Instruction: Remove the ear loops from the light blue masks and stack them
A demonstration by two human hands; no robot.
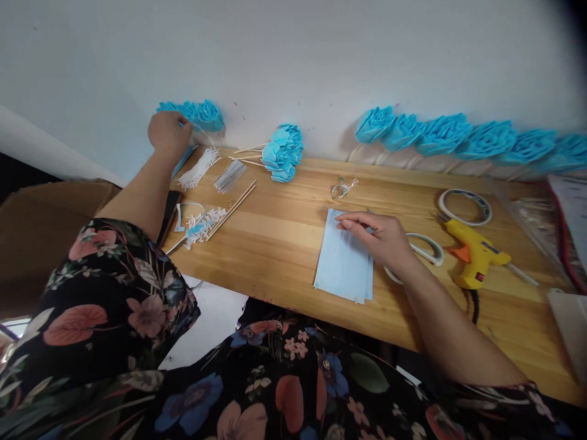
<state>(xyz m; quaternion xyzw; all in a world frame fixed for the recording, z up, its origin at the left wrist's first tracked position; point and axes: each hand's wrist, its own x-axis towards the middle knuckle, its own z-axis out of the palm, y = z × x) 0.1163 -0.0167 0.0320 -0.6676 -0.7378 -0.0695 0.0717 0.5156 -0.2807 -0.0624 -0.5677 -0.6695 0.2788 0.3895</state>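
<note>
My left hand is raised at the far left, fingers curled, in front of blue paper-like flowers leaning on the wall. Its fingertips face away, so whatever they hold is hidden. Over a stack of light blue pleated sheets hovers or rests my right hand; contact is unclear. Its thumb and index finger are stretched out with a small gap, and nothing shows between them. Beneath my left forearm lie a stick wrapped with blue and white fringe, bare wooden sticks and a white strip.
White stamen-like strands and grey wires lie at the left. Blue flowers on sticks rest centrally; more flowers line the wall. Tape rolls and a yellow glue gun with a cord are at the right.
</note>
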